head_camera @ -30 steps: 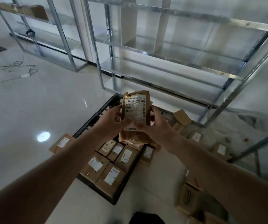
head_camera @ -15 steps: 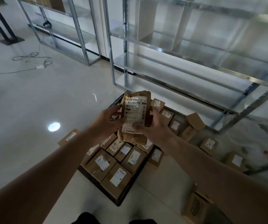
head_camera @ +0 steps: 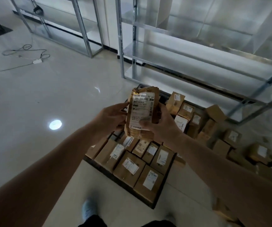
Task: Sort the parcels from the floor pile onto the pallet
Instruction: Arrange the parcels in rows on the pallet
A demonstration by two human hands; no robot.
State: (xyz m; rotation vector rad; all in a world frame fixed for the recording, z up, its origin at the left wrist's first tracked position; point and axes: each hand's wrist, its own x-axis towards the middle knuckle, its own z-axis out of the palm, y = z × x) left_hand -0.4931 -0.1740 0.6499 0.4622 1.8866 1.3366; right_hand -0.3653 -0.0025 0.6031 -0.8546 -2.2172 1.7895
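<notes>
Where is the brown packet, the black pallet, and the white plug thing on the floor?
brown packet (head_camera: 141,112), head view, on its white label.
black pallet (head_camera: 127,183), head view, on its near edge.
white plug thing (head_camera: 37,61), head view, on its body.

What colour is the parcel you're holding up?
Brown, with a white printed label, seen in the head view: parcel between the left hand and right hand.

I hold the brown paper parcel (head_camera: 141,112) between my left hand (head_camera: 110,118) and right hand (head_camera: 161,126), above the black plastic pallet (head_camera: 115,176). Labelled cardboard boxes (head_camera: 128,167) sit on it; loose floor boxes (head_camera: 230,136) lie right; metal shelving (head_camera: 197,51) stands behind.
</notes>
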